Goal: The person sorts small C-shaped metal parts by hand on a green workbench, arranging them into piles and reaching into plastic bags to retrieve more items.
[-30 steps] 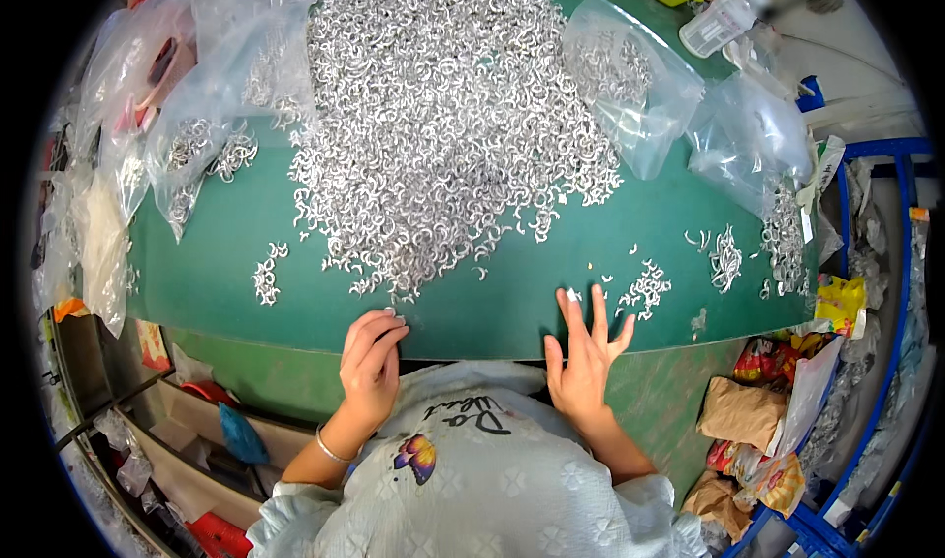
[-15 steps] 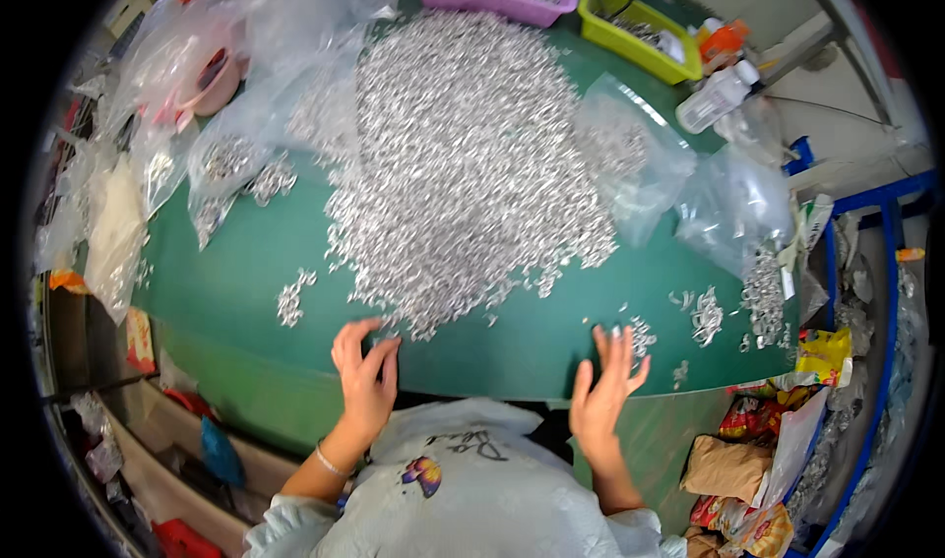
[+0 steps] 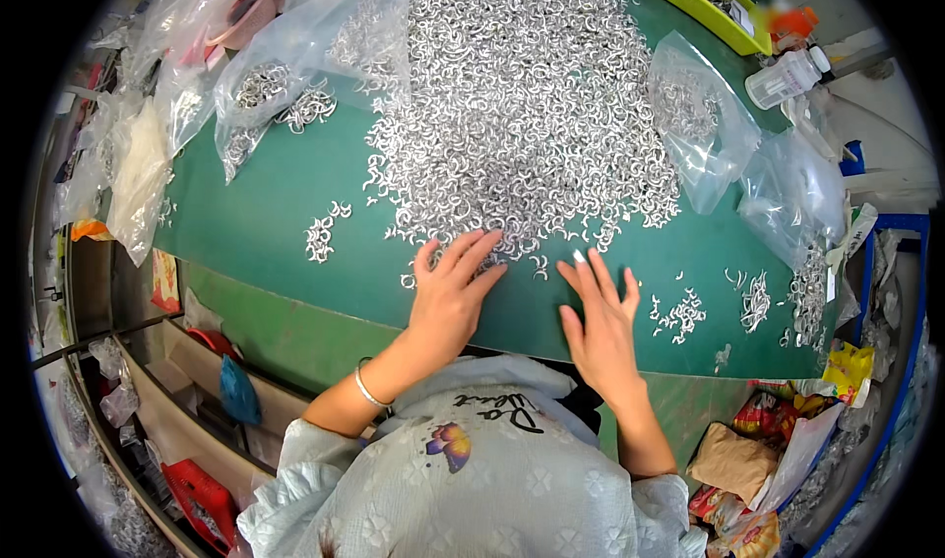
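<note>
Head view: small metal crescents [image 3: 532, 95] are heaped from upper centre to mid-frame on the green table [image 3: 266, 218]; individual pieces are turned every way, the heap's long axis apparently running up the frame. The left hand [image 3: 453, 297] is slanted up and rightward, palm down, fingers parted and laid at the heap's lower edge. The right hand [image 3: 600, 327] is angled up and leftward, fingers spread, nothing seen gripped.

Shiny metallic crescent pieces [image 3: 522, 95], glossy clear plastic bag [image 3: 724, 150]
</note>
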Action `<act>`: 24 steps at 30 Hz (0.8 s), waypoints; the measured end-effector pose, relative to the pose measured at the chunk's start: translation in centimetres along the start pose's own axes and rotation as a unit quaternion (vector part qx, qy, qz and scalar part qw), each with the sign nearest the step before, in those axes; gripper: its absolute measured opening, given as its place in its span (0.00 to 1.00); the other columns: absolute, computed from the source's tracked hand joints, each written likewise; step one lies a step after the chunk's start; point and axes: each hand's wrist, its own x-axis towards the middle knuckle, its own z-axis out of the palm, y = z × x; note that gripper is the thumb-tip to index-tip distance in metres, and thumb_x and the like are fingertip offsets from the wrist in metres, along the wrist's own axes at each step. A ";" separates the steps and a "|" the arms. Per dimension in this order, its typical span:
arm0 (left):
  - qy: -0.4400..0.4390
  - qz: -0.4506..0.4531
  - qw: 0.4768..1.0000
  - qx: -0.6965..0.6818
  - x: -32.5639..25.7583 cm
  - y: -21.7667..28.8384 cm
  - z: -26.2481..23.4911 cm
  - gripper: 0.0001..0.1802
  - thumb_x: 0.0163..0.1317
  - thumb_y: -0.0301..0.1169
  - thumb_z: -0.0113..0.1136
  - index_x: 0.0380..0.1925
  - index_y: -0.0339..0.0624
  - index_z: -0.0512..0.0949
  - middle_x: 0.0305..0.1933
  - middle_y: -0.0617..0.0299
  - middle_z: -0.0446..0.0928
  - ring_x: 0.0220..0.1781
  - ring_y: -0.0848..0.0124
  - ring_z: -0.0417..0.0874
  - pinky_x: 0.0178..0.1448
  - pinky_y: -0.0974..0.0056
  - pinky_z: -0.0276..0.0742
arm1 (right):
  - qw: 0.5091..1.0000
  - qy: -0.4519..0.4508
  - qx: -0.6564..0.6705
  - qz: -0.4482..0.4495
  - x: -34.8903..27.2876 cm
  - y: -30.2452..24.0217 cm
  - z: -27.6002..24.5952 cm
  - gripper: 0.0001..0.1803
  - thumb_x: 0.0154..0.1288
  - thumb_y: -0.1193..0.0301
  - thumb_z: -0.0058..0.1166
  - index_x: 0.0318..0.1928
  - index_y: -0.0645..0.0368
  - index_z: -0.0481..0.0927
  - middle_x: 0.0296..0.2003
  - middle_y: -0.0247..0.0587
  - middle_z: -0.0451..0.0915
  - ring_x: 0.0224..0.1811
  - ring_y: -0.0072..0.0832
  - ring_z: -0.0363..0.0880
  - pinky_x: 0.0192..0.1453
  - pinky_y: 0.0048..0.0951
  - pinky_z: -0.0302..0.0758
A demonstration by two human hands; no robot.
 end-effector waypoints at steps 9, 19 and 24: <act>-0.033 0.058 0.994 -0.087 1.0 2.9 1.9 0.18 0.55 0.20 0.61 0.49 0.36 0.79 0.65 0.53 0.73 0.68 0.57 0.72 0.73 0.44 0.54 | 0.998 0.062 0.008 0.024 -1.3 -0.1 0.8 0.25 0.65 0.74 0.57 0.62 0.64 0.70 0.58 0.40 0.80 0.73 0.43 0.62 0.71 0.63 0.47; -0.039 0.042 0.992 -0.113 1.6 3.7 2.1 0.21 0.59 0.16 0.55 0.54 0.33 0.76 0.69 0.43 0.67 0.70 0.48 0.69 0.72 0.44 0.61 | 0.992 0.122 0.020 0.032 -0.2 0.0 1.9 0.27 0.65 0.73 0.56 0.64 0.65 0.69 0.62 0.47 0.73 0.73 0.47 0.61 0.70 0.65 0.48; -0.064 0.063 0.984 -0.153 0.8 4.1 2.8 0.18 0.60 0.14 0.55 0.51 0.31 0.77 0.64 0.44 0.72 0.66 0.48 0.73 0.72 0.45 0.64 | 0.986 0.162 0.037 0.010 1.5 0.1 3.4 0.25 0.67 0.72 0.54 0.63 0.65 0.69 0.57 0.45 0.77 0.71 0.45 0.64 0.69 0.64 0.51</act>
